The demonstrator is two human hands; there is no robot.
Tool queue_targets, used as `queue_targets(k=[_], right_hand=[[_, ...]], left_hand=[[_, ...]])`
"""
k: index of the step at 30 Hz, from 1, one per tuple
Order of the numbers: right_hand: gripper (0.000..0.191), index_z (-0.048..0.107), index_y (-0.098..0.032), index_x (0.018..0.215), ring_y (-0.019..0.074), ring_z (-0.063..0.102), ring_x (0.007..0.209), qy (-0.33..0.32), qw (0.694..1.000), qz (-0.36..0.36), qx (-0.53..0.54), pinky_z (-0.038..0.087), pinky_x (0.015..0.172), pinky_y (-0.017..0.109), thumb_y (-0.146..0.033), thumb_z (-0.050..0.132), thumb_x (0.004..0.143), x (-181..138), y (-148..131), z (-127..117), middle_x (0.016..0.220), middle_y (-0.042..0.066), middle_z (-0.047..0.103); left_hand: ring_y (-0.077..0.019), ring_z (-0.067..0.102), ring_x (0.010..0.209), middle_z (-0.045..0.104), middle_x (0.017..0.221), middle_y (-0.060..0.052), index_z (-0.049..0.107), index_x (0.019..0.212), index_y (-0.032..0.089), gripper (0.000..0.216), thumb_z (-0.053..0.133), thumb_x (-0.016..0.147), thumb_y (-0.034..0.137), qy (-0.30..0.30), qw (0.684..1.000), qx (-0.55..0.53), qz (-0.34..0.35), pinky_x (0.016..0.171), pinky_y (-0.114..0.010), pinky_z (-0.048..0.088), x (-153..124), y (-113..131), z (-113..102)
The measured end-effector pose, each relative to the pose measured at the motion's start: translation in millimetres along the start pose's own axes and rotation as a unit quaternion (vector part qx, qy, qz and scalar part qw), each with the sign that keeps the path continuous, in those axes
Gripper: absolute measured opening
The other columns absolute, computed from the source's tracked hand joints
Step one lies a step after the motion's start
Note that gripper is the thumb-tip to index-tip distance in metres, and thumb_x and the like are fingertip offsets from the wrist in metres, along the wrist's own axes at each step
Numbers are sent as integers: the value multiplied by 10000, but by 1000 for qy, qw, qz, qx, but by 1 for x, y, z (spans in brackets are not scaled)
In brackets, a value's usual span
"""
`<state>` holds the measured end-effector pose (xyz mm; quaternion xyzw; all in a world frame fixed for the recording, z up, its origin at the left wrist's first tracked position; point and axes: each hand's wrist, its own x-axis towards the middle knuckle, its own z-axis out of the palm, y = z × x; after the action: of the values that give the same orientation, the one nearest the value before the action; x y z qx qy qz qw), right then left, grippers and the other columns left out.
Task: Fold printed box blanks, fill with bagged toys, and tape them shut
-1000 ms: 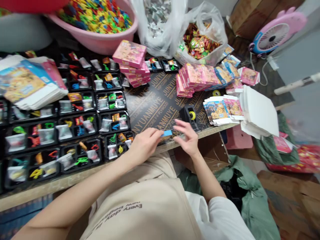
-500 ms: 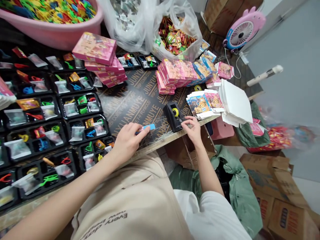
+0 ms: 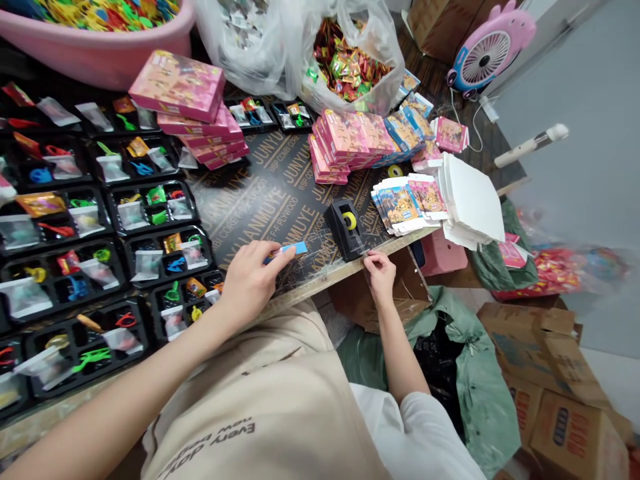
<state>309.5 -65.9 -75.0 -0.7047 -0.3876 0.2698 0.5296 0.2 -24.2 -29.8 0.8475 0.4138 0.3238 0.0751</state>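
Observation:
My left hand (image 3: 250, 277) rests over the table near its front edge. Its thumb and fingers grip a small flat blue piece (image 3: 294, 249), mostly covered by the hand, so its exact kind is unclear. A black tape dispenser (image 3: 341, 237) with a yellow-cored roll (image 3: 349, 220) stands between my hands. Just in front of the dispenser, at the table edge, my right hand (image 3: 381, 275) is closed in a pinch. A thin strip of clear tape (image 3: 363, 253) appears to run from the dispenser to its fingertips.
Black compartment trays (image 3: 157, 257) with small toys and packets cover the left side. Pink boxes (image 3: 177, 83) are stacked behind them. More boxes (image 3: 350, 137), flat cartons (image 3: 405, 203) and white cartons (image 3: 473, 197) lie right. A pink tub (image 3: 100, 57) and plastic bags (image 3: 350, 67) stand behind.
My right hand has drawn slightly down and back from the dispenser, its fingers closing more tightly together. My left hand keeps its hold on the blue piece. The view has shifted a little.

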Motion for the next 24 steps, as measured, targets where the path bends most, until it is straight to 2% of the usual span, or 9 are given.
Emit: queue_targets(k=[2, 4, 5, 7, 10, 13, 16, 19, 24], right_hand=[[257, 667, -182, 649, 177, 585, 791, 57, 998, -14, 23, 454, 773, 334, -412, 781, 656, -8, -7, 5, 804, 32, 649], [252, 703, -182, 745, 122, 505, 643, 70, 995, -2, 65, 411, 645, 280, -418, 778, 693, -24, -24, 17, 700, -11, 595], [252, 725, -186, 812, 99, 447, 576, 39, 995, 18, 93, 362, 574, 256, -417, 769, 720, -33, -36, 25, 650, -31, 561], [278, 753, -195, 922, 75, 333, 477, -107, 978, 85, 155, 243, 476, 240, -419, 748, 758, -52, -63, 44, 545, -62, 477], [298, 771, -194, 955, 57, 239, 421, -302, 907, 178, 233, 155, 442, 246, -400, 758, 741, -69, -97, 75, 452, -90, 385], [258, 771, -179, 899, 42, 188, 390, -367, 852, 234, 289, 125, 431, 241, -375, 753, 732, -70, -109, 98, 396, -106, 341], [236, 762, -171, 863, 39, 150, 368, -375, 831, 261, 318, 102, 414, 232, -366, 737, 734, -63, -104, 109, 361, -116, 316], [255, 753, -176, 875, 46, 159, 355, -369, 839, 258, 305, 125, 401, 228, -390, 708, 743, -60, -94, 111, 364, -114, 334], [231, 719, -185, 737, 97, 422, 424, -356, 926, 105, 70, 304, 458, 252, -406, 675, 786, -55, -84, 98, 463, -41, 530]], left_hand=[[-223, 576, 837, 662, 977, -94, 658, 1154, 228, 379, 402, 926, 64, 15, 1000, 7, 11, 696, -345, 428, 0, 1, 2], [-212, 572, 833, 658, 966, -89, 608, 1196, 202, 349, 426, 934, 59, 26, 999, 8, 26, 695, -331, 427, 0, 1, 4], [-207, 572, 835, 657, 966, -87, 576, 1220, 189, 335, 441, 941, 63, 31, 999, 5, 32, 701, -325, 428, 0, 0, 4], [-199, 571, 839, 652, 970, -79, 518, 1250, 177, 318, 461, 953, 78, 35, 999, -8, 33, 715, -319, 430, 0, -1, 5], [-202, 572, 874, 645, 997, -73, 469, 1251, 191, 317, 445, 955, 78, 29, 999, -37, 28, 747, -326, 434, -2, -5, 4], [-210, 569, 915, 638, 1038, -84, 452, 1248, 192, 359, 405, 927, 40, 17, 997, -55, 42, 766, -335, 434, -2, -8, 1], [-213, 566, 911, 636, 1047, -97, 502, 1209, 185, 354, 384, 910, 36, -3, 997, -46, 56, 753, -336, 431, 1, -7, -5], [-221, 564, 893, 645, 1020, -113, 573, 1128, 168, 232, 442, 942, 126, 9, 998, -30, 63, 748, -346, 438, 5, -4, -6], [-181, 555, 767, 655, 858, -61, 613, 952, 185, 113, 504, 980, 195, 92, 994, 39, 50, 671, -311, 422, 12, -5, 4]])
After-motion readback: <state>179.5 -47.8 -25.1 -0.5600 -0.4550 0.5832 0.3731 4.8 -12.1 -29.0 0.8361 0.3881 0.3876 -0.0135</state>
